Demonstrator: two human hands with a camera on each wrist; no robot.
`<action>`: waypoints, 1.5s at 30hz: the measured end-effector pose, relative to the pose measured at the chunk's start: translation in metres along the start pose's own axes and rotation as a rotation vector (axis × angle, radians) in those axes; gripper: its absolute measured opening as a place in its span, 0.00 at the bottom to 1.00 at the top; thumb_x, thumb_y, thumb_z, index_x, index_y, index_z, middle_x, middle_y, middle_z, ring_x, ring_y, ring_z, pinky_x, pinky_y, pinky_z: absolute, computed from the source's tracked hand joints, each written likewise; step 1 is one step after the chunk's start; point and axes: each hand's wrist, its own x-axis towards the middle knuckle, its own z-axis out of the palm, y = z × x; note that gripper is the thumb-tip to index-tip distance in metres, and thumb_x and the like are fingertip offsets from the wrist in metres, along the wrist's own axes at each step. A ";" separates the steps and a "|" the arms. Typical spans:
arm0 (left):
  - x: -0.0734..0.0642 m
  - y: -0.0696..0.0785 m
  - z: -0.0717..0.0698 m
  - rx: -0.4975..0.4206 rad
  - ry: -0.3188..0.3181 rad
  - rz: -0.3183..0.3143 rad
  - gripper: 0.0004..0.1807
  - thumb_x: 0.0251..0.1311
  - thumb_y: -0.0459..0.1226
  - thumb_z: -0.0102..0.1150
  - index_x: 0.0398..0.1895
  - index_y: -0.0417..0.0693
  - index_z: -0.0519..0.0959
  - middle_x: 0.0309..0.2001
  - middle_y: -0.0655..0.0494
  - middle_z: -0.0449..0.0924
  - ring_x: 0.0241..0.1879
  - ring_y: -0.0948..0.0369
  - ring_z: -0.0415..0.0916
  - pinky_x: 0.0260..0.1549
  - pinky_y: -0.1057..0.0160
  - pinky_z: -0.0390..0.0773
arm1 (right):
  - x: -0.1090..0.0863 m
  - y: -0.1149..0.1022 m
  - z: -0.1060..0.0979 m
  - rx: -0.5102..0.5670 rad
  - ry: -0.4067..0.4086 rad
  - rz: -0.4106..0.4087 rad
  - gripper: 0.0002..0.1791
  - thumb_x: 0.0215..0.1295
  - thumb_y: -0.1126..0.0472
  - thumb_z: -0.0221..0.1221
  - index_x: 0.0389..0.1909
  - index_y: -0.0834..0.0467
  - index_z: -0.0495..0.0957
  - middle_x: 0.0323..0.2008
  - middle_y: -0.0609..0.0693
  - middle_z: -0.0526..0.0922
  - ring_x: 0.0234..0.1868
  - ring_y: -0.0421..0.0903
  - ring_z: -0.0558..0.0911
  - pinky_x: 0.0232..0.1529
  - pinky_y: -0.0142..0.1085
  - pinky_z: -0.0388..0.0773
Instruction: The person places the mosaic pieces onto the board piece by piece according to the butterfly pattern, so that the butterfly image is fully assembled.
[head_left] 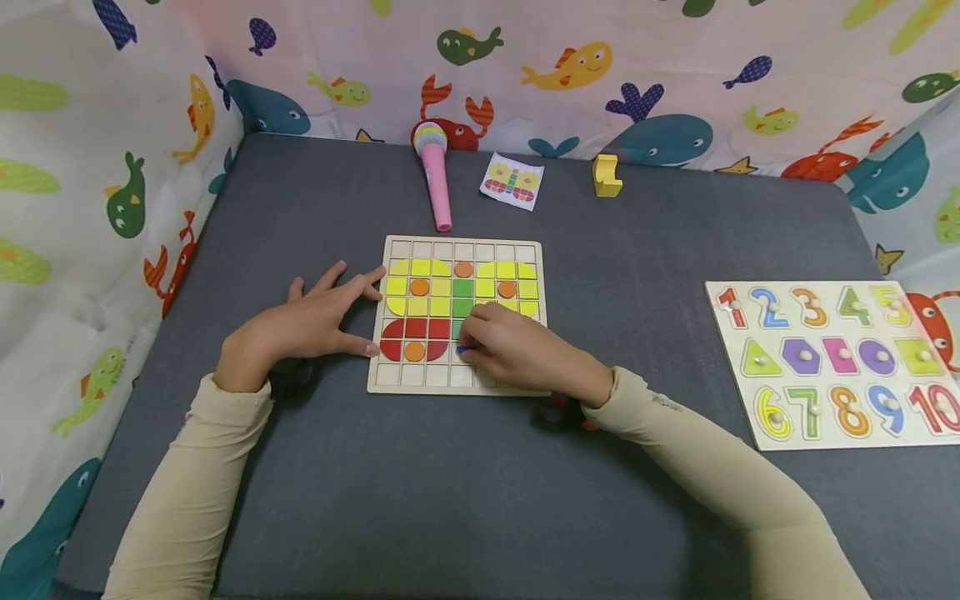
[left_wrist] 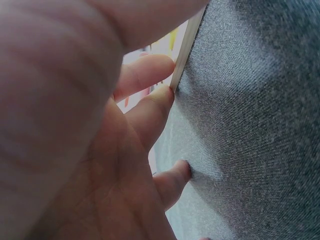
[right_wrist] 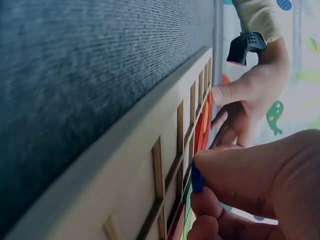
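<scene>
A wooden grid board (head_left: 420, 388) lies on the table, its squares partly filled with yellow, red, green and orange tiles that form a butterfly-like pattern. Between thumb and fingertips, my right hand (head_left: 517, 346) pinches a small blue tile (right_wrist: 197, 177) just over the lower middle of the grid. This hand hides part of the board's lower right. At the board's left edge rests my left hand (head_left: 307, 325), fingers spread; its thumb and some fingertips touch the rim, as the left wrist view also shows.
A pink toy microphone (head_left: 435, 183), a butterfly picture card (head_left: 512, 181) and a yellow block (head_left: 606, 176) sit behind the board. To the right lies a number and shape puzzle (head_left: 832, 362). A fish-patterned curtain (head_left: 510, 100) borders the grey table (head_left: 420, 500).
</scene>
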 end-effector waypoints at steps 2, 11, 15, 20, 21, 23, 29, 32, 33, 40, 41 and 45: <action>0.000 0.001 0.000 0.001 -0.001 -0.002 0.60 0.59 0.54 0.80 0.87 0.54 0.51 0.85 0.39 0.48 0.83 0.34 0.23 0.67 0.19 0.23 | 0.002 -0.002 0.000 -0.011 -0.012 0.006 0.05 0.73 0.63 0.69 0.44 0.61 0.85 0.41 0.51 0.81 0.42 0.47 0.78 0.45 0.38 0.80; 0.001 0.002 0.000 0.003 -0.011 -0.016 0.61 0.60 0.52 0.79 0.88 0.54 0.48 0.85 0.39 0.47 0.83 0.35 0.23 0.67 0.20 0.22 | 0.007 -0.007 0.002 -0.049 -0.016 0.070 0.07 0.69 0.62 0.72 0.44 0.59 0.87 0.40 0.51 0.83 0.41 0.46 0.79 0.44 0.38 0.80; -0.001 0.003 0.000 0.000 -0.014 -0.023 0.61 0.61 0.51 0.79 0.88 0.54 0.47 0.86 0.39 0.46 0.83 0.35 0.22 0.67 0.20 0.22 | 0.009 -0.006 0.003 -0.047 -0.002 0.090 0.05 0.70 0.63 0.71 0.42 0.59 0.86 0.37 0.50 0.83 0.39 0.46 0.79 0.42 0.37 0.80; -0.002 0.005 -0.001 -0.002 -0.012 -0.020 0.61 0.61 0.51 0.79 0.88 0.54 0.48 0.85 0.39 0.47 0.83 0.34 0.23 0.67 0.19 0.22 | 0.010 -0.004 0.003 0.005 0.000 0.096 0.04 0.70 0.64 0.71 0.41 0.60 0.87 0.35 0.50 0.85 0.37 0.47 0.80 0.43 0.37 0.80; -0.002 0.005 -0.001 -0.003 -0.011 -0.017 0.61 0.61 0.51 0.79 0.88 0.54 0.48 0.85 0.38 0.47 0.83 0.34 0.23 0.67 0.19 0.22 | 0.009 -0.004 0.003 0.018 0.001 0.096 0.04 0.70 0.64 0.71 0.41 0.61 0.88 0.36 0.50 0.86 0.37 0.47 0.80 0.44 0.37 0.80; -0.001 0.006 0.000 0.000 -0.009 -0.014 0.61 0.60 0.51 0.79 0.88 0.54 0.48 0.85 0.38 0.47 0.83 0.34 0.23 0.67 0.19 0.22 | 0.008 -0.003 0.003 0.042 0.003 0.094 0.05 0.70 0.65 0.71 0.43 0.62 0.89 0.37 0.51 0.87 0.38 0.47 0.81 0.45 0.37 0.81; -0.002 0.004 0.000 -0.003 -0.002 -0.006 0.61 0.59 0.53 0.80 0.87 0.53 0.49 0.85 0.38 0.49 0.83 0.34 0.23 0.67 0.19 0.22 | 0.003 0.003 -0.002 0.070 0.031 0.068 0.03 0.71 0.68 0.69 0.42 0.63 0.89 0.38 0.51 0.88 0.38 0.46 0.82 0.46 0.38 0.82; -0.003 0.002 0.001 -0.021 0.017 0.008 0.60 0.59 0.54 0.80 0.86 0.54 0.52 0.85 0.40 0.50 0.83 0.35 0.23 0.67 0.20 0.22 | -0.004 0.007 -0.006 0.071 0.061 0.056 0.03 0.70 0.69 0.68 0.41 0.63 0.89 0.36 0.50 0.87 0.36 0.46 0.81 0.43 0.38 0.81; -0.003 0.001 0.001 -0.027 0.022 0.014 0.59 0.58 0.56 0.80 0.86 0.55 0.53 0.85 0.40 0.51 0.83 0.36 0.23 0.67 0.20 0.21 | -0.008 0.008 -0.007 0.072 0.071 0.055 0.03 0.70 0.69 0.68 0.41 0.63 0.89 0.36 0.50 0.87 0.36 0.46 0.81 0.43 0.38 0.81; -0.002 0.001 0.003 -0.014 0.035 0.006 0.58 0.58 0.56 0.80 0.85 0.55 0.55 0.85 0.42 0.49 0.84 0.38 0.24 0.68 0.20 0.24 | -0.039 0.021 -0.020 0.103 0.140 0.073 0.04 0.68 0.70 0.70 0.43 0.63 0.89 0.36 0.50 0.86 0.36 0.45 0.81 0.38 0.38 0.81; -0.002 0.002 0.002 -0.013 0.030 0.004 0.58 0.58 0.55 0.80 0.85 0.55 0.55 0.85 0.42 0.49 0.84 0.37 0.24 0.68 0.20 0.23 | -0.045 0.022 -0.021 0.105 0.147 0.076 0.04 0.68 0.70 0.70 0.42 0.63 0.89 0.36 0.50 0.86 0.35 0.44 0.80 0.37 0.38 0.81; -0.003 0.004 0.000 -0.011 0.013 0.007 0.59 0.60 0.53 0.80 0.86 0.52 0.51 0.85 0.39 0.49 0.83 0.35 0.23 0.67 0.19 0.23 | -0.071 0.028 -0.027 0.122 0.170 0.102 0.05 0.68 0.70 0.71 0.42 0.63 0.88 0.36 0.47 0.85 0.34 0.42 0.79 0.35 0.38 0.79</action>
